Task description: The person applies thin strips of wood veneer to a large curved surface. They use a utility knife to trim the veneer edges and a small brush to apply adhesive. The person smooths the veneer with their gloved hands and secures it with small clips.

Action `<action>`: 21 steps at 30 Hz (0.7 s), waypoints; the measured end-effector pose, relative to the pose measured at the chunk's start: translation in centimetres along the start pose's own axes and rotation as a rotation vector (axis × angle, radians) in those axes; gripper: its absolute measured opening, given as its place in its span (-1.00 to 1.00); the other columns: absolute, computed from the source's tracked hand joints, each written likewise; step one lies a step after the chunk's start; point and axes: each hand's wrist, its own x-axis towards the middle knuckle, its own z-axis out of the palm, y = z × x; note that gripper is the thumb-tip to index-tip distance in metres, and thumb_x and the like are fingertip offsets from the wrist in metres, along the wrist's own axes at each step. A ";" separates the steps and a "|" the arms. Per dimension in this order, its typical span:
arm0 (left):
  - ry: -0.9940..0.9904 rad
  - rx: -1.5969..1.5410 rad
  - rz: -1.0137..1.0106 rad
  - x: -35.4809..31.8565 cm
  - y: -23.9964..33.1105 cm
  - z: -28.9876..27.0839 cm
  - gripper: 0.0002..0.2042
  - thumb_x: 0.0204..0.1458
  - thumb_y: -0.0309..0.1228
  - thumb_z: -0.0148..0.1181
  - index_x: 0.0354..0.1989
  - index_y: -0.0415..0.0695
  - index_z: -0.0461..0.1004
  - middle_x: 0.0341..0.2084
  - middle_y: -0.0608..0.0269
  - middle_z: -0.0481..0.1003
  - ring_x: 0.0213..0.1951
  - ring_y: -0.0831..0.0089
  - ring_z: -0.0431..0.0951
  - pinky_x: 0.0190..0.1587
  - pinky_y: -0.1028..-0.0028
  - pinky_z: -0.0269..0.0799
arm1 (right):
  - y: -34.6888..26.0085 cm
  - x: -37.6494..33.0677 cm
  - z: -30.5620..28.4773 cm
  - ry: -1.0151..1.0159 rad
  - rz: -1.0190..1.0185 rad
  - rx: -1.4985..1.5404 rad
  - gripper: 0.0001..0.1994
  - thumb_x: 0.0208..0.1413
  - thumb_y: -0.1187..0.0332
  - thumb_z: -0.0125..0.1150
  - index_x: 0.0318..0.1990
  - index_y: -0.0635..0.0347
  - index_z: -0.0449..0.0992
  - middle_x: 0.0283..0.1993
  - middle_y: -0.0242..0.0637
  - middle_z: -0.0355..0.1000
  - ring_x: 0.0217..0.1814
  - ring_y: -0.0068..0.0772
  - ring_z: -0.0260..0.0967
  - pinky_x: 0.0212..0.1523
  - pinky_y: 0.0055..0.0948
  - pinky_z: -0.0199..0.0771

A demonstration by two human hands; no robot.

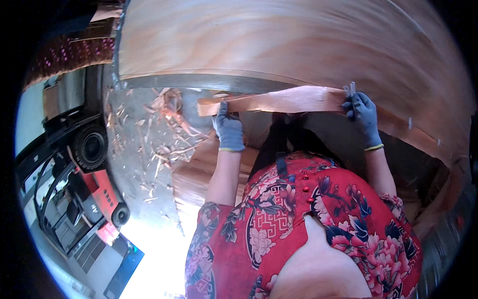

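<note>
A long, thin strip of wood veneer (294,99) stretches between my two gloved hands, along the near edge of a large veneer sheet (279,40). My left hand (229,132), in a grey work glove, is closed on the strip near its left end, which curls a little. At the strip's right part, the fingers of my right hand (362,117), gloved alike, are closed at its edge. A small whitish translucent piece (352,87) sticks up by those fingers; I cannot tell what it is.
Veneer scraps (172,112) litter the grey floor (132,149) to the left. Stacked veneer sheets (199,172) lie beside my left forearm. A red and black forklift-like vehicle (107,192) stands at far left. A dark metal edge (199,81) borders the large sheet.
</note>
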 end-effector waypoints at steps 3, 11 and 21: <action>-0.032 0.008 0.203 -4.4 6.1 4.8 -0.68 -0.04 -0.54 0.13 -0.06 -0.12 0.32 -0.17 0.22 0.42 -0.14 0.39 0.43 -0.07 0.41 0.38 | 0.1 0.2 -0.2 -0.041 -0.012 0.026 -0.79 0.20 0.26 -0.08 -0.32 0.18 0.41 -0.53 -0.41 0.42 -0.71 -0.74 0.18 -0.69 -0.74 0.15; -0.166 0.093 0.169 0.3 18.1 8.7 -0.58 -0.05 -0.15 0.16 -0.11 -0.19 0.38 -0.16 0.17 0.44 -0.08 0.28 0.41 0.01 0.28 0.29 | -0.8 -0.7 1.2 0.003 -0.023 0.027 -0.78 0.20 0.25 -0.07 -0.33 0.21 0.41 -0.54 -0.38 0.42 -0.70 -0.72 0.18 -0.67 -0.71 0.15; -0.147 0.037 0.088 11.9 26.1 1.1 -0.79 -0.07 -0.42 0.15 -0.23 -0.15 0.45 -0.28 0.28 0.49 -0.21 0.40 0.48 -0.13 0.38 0.41 | 1.2 -1.2 2.0 0.392 -0.054 -0.027 -0.82 0.18 0.27 -0.04 -0.25 0.17 0.40 -0.53 -0.41 0.39 -0.68 -0.66 0.23 -0.70 -0.67 0.17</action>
